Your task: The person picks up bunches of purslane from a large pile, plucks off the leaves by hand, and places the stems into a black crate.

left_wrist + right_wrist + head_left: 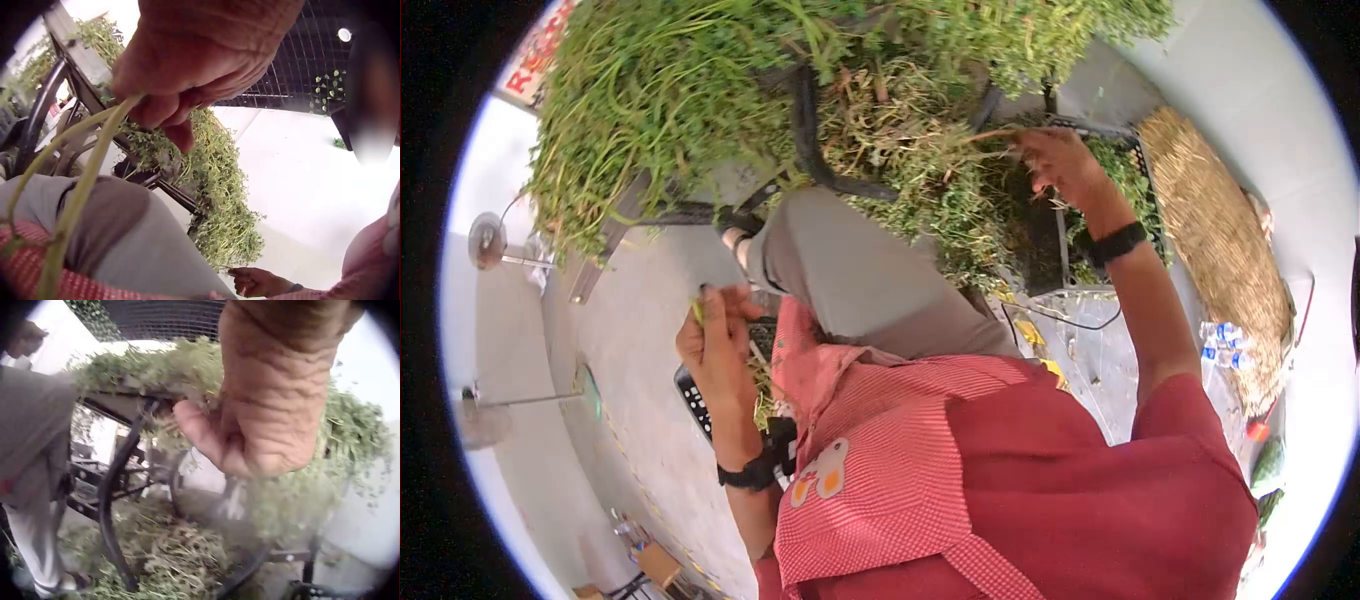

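My left hand [718,340] is in front of my left side, pinching a green leafy-herb stem [94,162] between thumb and fingers. In the left wrist view the stem forks and hangs toward the checked apron. My right hand [1068,165] is raised out to the right, fingers curled, with a thin tan stem [998,133] sticking out from the fingertips. Below that hand lies a heap of withered stems and leaves [910,120]. A large pile of leafy green stems [670,120] covers the raised surface ahead. Motion blurs the right wrist view.
A black crate [1064,245] with greens stands below my right hand. Another black perforated crate [692,402] is beneath the left forearm. Black bent metal legs [805,120] rise among the herbs. To the right are a straw mat [1210,220] and water bottles [1225,345].
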The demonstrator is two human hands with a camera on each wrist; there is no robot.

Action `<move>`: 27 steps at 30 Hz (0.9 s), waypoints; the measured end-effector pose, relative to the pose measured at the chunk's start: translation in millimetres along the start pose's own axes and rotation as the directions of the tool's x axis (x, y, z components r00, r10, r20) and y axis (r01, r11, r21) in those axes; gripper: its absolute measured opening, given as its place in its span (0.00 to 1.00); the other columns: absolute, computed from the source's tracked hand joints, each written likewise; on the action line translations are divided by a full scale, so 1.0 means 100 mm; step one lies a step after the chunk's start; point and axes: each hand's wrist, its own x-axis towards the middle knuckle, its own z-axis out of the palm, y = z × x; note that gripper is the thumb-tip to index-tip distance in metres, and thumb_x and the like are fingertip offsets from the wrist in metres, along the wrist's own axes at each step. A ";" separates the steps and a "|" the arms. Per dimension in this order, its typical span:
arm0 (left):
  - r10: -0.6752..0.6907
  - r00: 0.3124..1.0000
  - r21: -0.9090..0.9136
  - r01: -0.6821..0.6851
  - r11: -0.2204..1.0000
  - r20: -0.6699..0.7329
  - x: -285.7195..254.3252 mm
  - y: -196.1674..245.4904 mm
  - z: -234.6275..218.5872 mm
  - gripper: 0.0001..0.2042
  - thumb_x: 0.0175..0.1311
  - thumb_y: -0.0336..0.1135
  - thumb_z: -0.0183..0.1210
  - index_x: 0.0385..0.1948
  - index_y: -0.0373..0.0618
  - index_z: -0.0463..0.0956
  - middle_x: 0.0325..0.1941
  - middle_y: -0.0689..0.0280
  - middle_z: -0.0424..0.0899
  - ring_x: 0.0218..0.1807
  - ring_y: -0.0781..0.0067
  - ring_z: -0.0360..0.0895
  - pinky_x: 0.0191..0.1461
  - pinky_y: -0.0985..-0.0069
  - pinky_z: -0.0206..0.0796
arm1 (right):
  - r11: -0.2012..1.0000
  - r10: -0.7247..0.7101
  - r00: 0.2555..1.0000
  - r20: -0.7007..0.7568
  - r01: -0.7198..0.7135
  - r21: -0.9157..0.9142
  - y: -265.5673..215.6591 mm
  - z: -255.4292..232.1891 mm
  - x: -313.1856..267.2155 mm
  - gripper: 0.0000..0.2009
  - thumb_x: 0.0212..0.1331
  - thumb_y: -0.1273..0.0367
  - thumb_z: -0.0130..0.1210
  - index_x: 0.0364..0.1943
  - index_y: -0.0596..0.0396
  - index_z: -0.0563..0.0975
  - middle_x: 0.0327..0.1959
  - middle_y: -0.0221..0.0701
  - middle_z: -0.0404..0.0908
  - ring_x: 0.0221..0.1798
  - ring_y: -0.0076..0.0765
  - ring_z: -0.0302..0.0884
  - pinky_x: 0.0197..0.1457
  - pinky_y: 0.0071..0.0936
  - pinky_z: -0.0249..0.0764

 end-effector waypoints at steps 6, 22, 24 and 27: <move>-0.060 0.998 0.096 0.063 0.993 -0.032 0.02 -0.25 -0.01 0.17 0.67 0.43 0.48 0.29 0.39 0.77 0.19 0.67 0.77 0.12 0.91 0.50 0.16 0.88 0.39 | 0.762 0.064 0.996 -0.059 -0.087 -0.642 0.44 -1.09 -0.38 0.21 0.45 0.67 0.58 0.47 0.57 0.74 0.40 0.31 0.77 0.37 0.37 0.74 0.42 0.28 0.73; -0.168 0.985 0.455 0.165 0.875 -0.034 0.25 -0.63 0.11 0.17 0.68 0.42 0.46 0.27 0.37 0.75 0.19 0.70 0.75 0.17 0.88 0.61 0.20 0.87 0.49 | 0.650 0.388 0.424 -0.819 -0.756 -0.084 1.79 -1.82 -0.87 0.24 0.54 0.52 0.54 0.50 0.53 0.74 0.40 0.39 0.80 0.37 0.35 0.80 0.36 0.32 0.76; -0.180 0.984 0.656 0.125 0.744 0.017 0.31 -0.74 0.03 0.16 0.68 0.40 0.46 0.27 0.37 0.76 0.19 0.70 0.75 0.19 0.85 0.65 0.22 0.84 0.54 | 0.135 0.298 0.392 -0.870 -0.920 -0.368 1.69 -1.97 -0.96 0.29 0.52 0.48 0.51 0.58 0.44 0.67 0.50 0.43 0.75 0.52 0.47 0.72 0.55 0.43 0.66; -0.225 0.973 0.804 0.100 0.586 0.043 0.37 -0.68 0.17 0.14 0.67 0.38 0.47 0.27 0.37 0.75 0.19 0.69 0.75 0.21 0.83 0.67 0.24 0.81 0.58 | -0.018 -0.109 0.566 -0.817 -0.823 -0.567 1.38 -1.48 -0.84 0.27 0.50 0.57 0.57 0.57 0.42 0.67 0.58 0.43 0.67 0.57 0.50 0.66 0.59 0.43 0.61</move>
